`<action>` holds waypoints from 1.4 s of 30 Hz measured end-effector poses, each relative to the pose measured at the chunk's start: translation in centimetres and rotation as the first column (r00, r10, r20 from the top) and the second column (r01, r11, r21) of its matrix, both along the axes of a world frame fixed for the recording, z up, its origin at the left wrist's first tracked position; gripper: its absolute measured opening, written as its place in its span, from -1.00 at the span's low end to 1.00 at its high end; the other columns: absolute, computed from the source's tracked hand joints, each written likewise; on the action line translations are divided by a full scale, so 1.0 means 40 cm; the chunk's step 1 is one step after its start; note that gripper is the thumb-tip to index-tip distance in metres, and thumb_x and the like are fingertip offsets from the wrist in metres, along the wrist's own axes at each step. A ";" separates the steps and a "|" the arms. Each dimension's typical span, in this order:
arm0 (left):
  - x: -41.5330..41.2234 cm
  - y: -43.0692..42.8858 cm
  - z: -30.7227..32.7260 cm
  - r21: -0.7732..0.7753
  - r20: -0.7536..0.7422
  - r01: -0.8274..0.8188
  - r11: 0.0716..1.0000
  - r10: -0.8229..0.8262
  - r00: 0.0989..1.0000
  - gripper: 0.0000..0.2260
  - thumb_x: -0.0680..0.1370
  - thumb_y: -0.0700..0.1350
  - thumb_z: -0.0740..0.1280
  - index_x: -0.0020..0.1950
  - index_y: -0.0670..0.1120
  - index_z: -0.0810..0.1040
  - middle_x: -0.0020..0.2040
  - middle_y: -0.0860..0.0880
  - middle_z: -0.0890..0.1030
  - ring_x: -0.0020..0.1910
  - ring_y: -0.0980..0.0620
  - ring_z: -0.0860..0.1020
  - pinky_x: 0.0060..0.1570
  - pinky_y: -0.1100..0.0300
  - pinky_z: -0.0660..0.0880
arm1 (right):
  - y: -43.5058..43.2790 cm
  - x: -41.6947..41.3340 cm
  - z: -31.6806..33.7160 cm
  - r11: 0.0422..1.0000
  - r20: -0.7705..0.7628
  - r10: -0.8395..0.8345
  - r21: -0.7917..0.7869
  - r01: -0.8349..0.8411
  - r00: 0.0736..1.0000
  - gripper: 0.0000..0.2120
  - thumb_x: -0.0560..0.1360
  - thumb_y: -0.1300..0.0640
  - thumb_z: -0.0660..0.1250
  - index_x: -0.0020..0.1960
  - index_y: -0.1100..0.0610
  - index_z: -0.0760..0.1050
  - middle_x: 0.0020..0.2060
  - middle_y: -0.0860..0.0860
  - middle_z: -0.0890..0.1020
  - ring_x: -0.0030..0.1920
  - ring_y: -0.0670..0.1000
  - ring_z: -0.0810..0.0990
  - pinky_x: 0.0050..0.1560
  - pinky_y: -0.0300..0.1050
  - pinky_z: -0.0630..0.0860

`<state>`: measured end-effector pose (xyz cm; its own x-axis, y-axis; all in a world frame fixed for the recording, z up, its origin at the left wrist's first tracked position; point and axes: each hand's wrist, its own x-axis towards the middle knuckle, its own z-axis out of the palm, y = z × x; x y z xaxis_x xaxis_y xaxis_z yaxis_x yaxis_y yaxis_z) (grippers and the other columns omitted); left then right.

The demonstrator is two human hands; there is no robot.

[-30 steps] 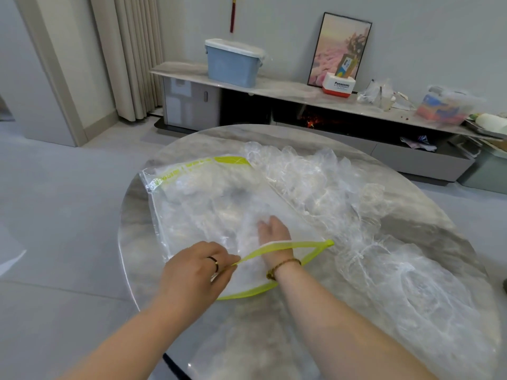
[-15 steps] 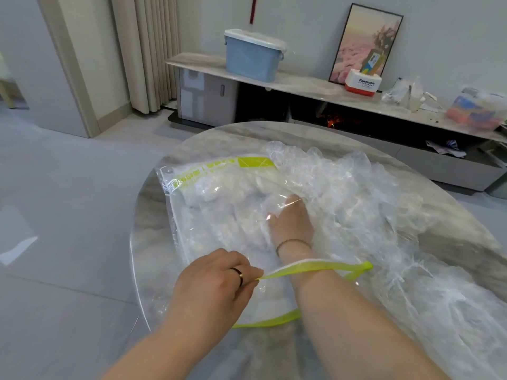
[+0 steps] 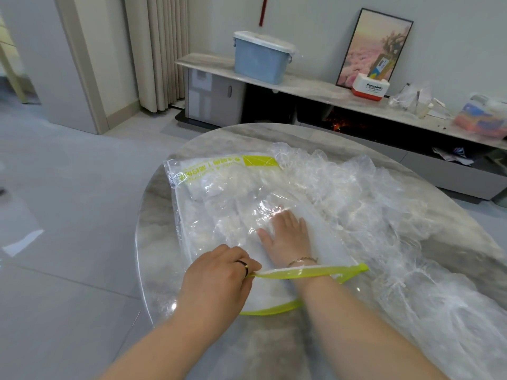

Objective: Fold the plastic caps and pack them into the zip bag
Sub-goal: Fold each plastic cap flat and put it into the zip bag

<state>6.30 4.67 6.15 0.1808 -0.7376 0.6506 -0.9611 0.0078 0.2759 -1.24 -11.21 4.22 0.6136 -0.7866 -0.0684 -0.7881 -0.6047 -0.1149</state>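
On round marble table (image 3: 156,242), found zip bag (image 3: 225,204) lying flat, mouth lifted by left hand (image 3: 219,278) pinching green zip strip (image 3: 315,271). Noted right hand (image 3: 288,237) inside, fingers flat, pressing packed caps (image 3: 219,229). Judged partway: saw heap of loose plastic caps (image 3: 370,204) beside bag, awaiting folding.

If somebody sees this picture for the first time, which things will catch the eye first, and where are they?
First comes the big clear zip bag with green edges, lying on the left half of the round table. The left hand pinches its upper green edge near the front, holding the mouth open, while the right hand lies flat inside the bag. To the right, a long heap of crumpled clear caps covers the table.
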 end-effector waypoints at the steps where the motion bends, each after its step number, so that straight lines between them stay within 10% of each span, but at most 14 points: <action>1: 0.003 -0.004 -0.005 0.007 0.003 -0.010 1.000 0.010 1.000 -0.80 0.31 -0.10 0.23 -0.37 0.04 0.66 -0.40 0.17 0.57 -0.30 0.11 0.40 -0.23 0.28 0.28 | 0.010 -0.004 0.004 1.000 0.036 -0.014 0.002 0.014 0.999 0.05 0.13 -0.30 -0.46 0.45 0.17 0.13 0.49 0.05 0.08 0.48 -0.02 0.03 0.45 0.00 -0.14; 5: -0.010 -0.027 -0.020 0.086 -0.005 0.016 0.996 -0.016 1.000 -0.64 0.25 -0.21 0.10 -0.32 0.05 0.67 -0.33 0.19 0.61 -0.33 0.18 0.48 -0.34 0.35 0.33 | 0.051 -0.061 -0.023 0.983 0.000 0.112 -0.147 -0.110 0.994 -0.27 0.57 -0.16 -0.36 0.34 0.21 0.38 0.35 0.11 0.41 0.28 0.02 0.48 0.32 -0.09 0.13; 10: -0.041 -0.054 -0.026 0.233 0.042 0.070 0.970 -0.082 0.996 -0.52 0.21 -0.25 -0.02 -0.29 0.01 0.69 -0.28 0.11 0.65 -0.40 0.14 0.61 -0.38 0.38 0.41 | 0.137 -0.233 0.035 0.980 -0.066 0.197 0.002 -0.198 0.978 -0.48 0.59 0.03 0.00 0.49 0.18 0.04 0.49 0.03 0.02 0.48 -0.03 0.10 0.37 -0.36 -0.11; 12: -0.057 -0.054 -0.021 0.275 0.059 0.082 0.958 -0.102 0.993 -0.56 0.19 -0.29 0.06 -0.28 -0.02 0.70 -0.26 0.07 0.67 -0.37 0.11 0.63 -0.41 0.39 0.46 | 0.164 -0.316 0.051 0.979 -0.041 0.205 0.004 -0.205 0.978 -0.45 0.49 -0.02 -0.02 0.38 0.21 0.33 0.40 0.08 0.32 0.38 -0.06 0.34 0.36 -0.36 0.05; 15: -0.102 -0.048 -0.010 0.279 0.107 0.115 0.953 -0.149 0.983 -0.67 0.19 -0.20 0.25 -0.15 -0.09 0.71 -0.13 -0.05 0.68 -0.08 -0.02 0.61 -0.01 0.19 0.42 | 0.172 -0.440 0.044 0.996 -0.017 0.084 -0.036 -0.085 0.996 -0.56 0.31 -0.05 0.07 -0.07 0.06 0.65 -0.08 -0.08 0.68 -0.07 -0.13 0.65 -0.02 -0.34 0.49; 18: -0.153 -0.029 -0.006 0.330 0.161 0.181 0.926 -0.245 0.956 -0.61 0.25 0.02 0.28 -0.02 -0.07 0.68 0.05 -0.07 0.65 0.12 0.03 0.39 0.25 0.14 0.14 | 0.179 -0.528 0.074 0.998 0.050 -0.013 -0.053 0.016 0.999 -0.70 0.27 0.02 0.29 -0.06 0.08 0.63 -0.05 -0.04 0.66 -0.01 -0.06 0.63 -0.01 -0.28 0.51; 22: -0.232 -0.016 -0.031 0.604 0.180 0.206 0.770 -0.383 0.906 -0.55 0.36 0.07 0.08 -0.02 -0.05 0.69 0.05 -0.04 0.65 0.12 -0.01 0.57 0.30 0.18 0.00 | 0.158 -0.613 0.091 0.964 0.032 -0.260 -0.043 0.261 0.965 -0.54 0.58 0.03 0.15 0.44 0.05 0.15 0.43 -0.05 0.17 0.44 -0.02 0.13 0.40 -0.27 0.01; 27: -0.251 -0.040 -0.090 0.687 0.196 0.116 0.717 -0.336 0.921 -0.30 0.62 0.11 -0.25 -0.03 -0.07 0.69 0.03 0.00 0.66 -0.02 0.09 0.64 0.25 0.17 0.14 | 0.170 -0.656 0.079 0.897 -0.002 -0.440 0.056 0.439 0.898 -0.49 0.58 0.05 0.15 0.47 0.09 0.07 0.41 -0.01 0.23 0.38 -0.01 0.23 0.33 -0.25 0.19; 31: -0.231 -0.071 -0.107 0.621 0.179 0.153 0.769 -0.329 0.927 0.19 0.12 0.42 -0.68 0.50 -0.13 0.11 0.47 0.04 0.03 0.48 0.06 0.14 0.30 0.29 -0.29 | 0.155 -0.683 0.076 0.843 -0.015 -0.531 0.088 0.530 0.847 -0.69 0.59 0.15 0.11 0.32 0.11 0.27 0.19 0.01 0.44 0.11 -0.03 0.44 0.05 -0.24 0.38; 34: -0.234 -0.076 -0.092 0.583 0.163 0.167 0.795 -0.316 0.935 0.19 0.11 0.44 -0.67 0.49 -0.11 0.13 0.48 0.01 0.06 0.47 0.03 0.16 0.29 0.33 -0.31 | 0.139 -0.702 0.077 0.810 0.004 -0.585 0.051 0.584 0.811 -0.89 0.57 0.23 0.08 -0.10 0.15 0.36 -0.25 -0.02 0.43 -0.29 -0.07 0.35 -0.24 -0.24 0.31; 38: -0.239 -0.076 -0.058 0.632 0.116 0.221 0.743 -0.373 0.921 -0.18 0.55 0.25 -0.36 0.07 -0.07 0.66 0.11 0.02 0.63 0.03 0.12 0.62 0.15 0.26 0.21 | 0.132 -0.727 0.087 0.804 0.220 -0.591 0.078 0.590 0.776 -0.73 0.58 0.10 0.17 -0.26 0.16 0.39 -0.41 -0.03 0.42 -0.35 -0.04 0.37 -0.29 -0.22 0.31; 42: -0.275 -0.061 -0.060 0.591 0.068 0.342 0.731 -0.467 0.881 -0.35 0.61 0.16 -0.25 0.02 0.01 0.65 -0.01 0.05 0.67 -0.06 0.14 0.64 0.26 0.29 0.12 | 0.166 -0.718 0.083 0.854 0.523 -0.444 0.003 0.520 0.728 -0.72 0.58 0.17 0.18 -0.29 0.18 0.45 -0.43 -0.05 0.46 -0.33 -0.01 0.42 -0.27 -0.20 0.31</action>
<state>-4.69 2.24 3.75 -0.3048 -0.9472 0.0996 -0.9345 0.3176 0.1609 -29.97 -4.58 7.52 0.0682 -0.9631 0.2604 -0.8363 -0.1975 -0.5115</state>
